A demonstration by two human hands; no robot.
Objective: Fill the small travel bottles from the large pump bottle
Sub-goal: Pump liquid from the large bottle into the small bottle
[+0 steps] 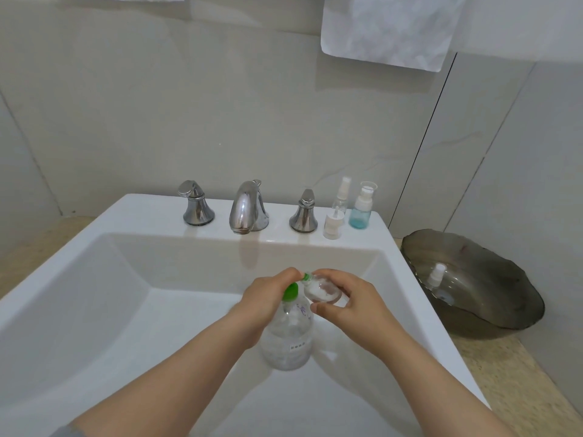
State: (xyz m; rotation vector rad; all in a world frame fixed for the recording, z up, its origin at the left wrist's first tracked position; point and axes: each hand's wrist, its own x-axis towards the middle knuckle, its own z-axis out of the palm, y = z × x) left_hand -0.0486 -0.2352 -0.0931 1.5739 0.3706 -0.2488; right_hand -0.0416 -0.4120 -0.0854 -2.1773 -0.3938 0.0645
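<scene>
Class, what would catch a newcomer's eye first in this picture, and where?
The two hands meeting over the white sink draw the eye first: the left hand grips the green-topped pump bottle while the right hand holds a small clear bottle at its nozzle. Next come the chrome faucet on the back ledge and the dark glass bowl on the counter at right.

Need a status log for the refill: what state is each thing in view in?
Large clear pump bottle with green head: upright, left hand grips its pump head.
Small clear travel bottle: tilted, mouth at the green spout, gripped by right hand.
Blue-tinted pump bottle: upright on the sink ledge, capped, part full.
Clear spray bottle: upright, capped.
Chrome faucet: not running.
White-topped spray bottle in dark glass bowl: capped.
</scene>
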